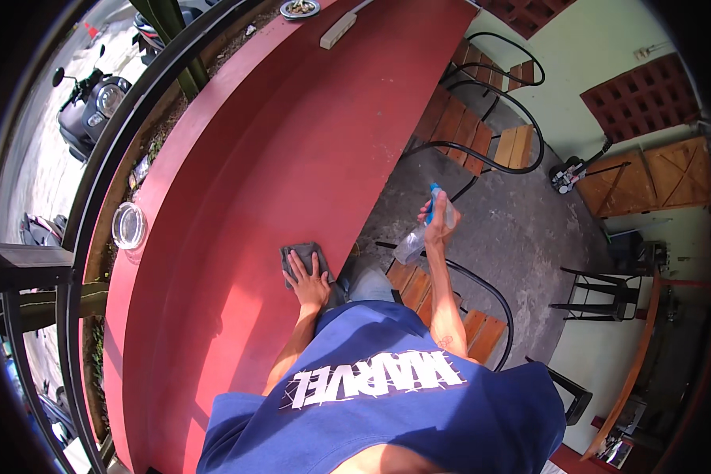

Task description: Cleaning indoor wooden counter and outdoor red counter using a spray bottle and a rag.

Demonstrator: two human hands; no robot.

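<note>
My left hand (308,283) lies flat with fingers spread on a folded dark grey cloth (314,251), pressing it to the red counter (292,158) near its right edge. Out to the right, above the grey floor, my right hand (442,221) is wrapped round a spray bottle. The spray bottle (410,246) has a clear body and a blue spray head, and it is tilted. My fingers cover part of its neck and trigger.
A glass ashtray (129,226) sits on the raised left ledge. At the counter's far end lie a white power strip (338,30) and a dish of butts (300,9). Wooden-slat chairs (458,130) with black frames stand along the right. A black railing (95,182) borders the left.
</note>
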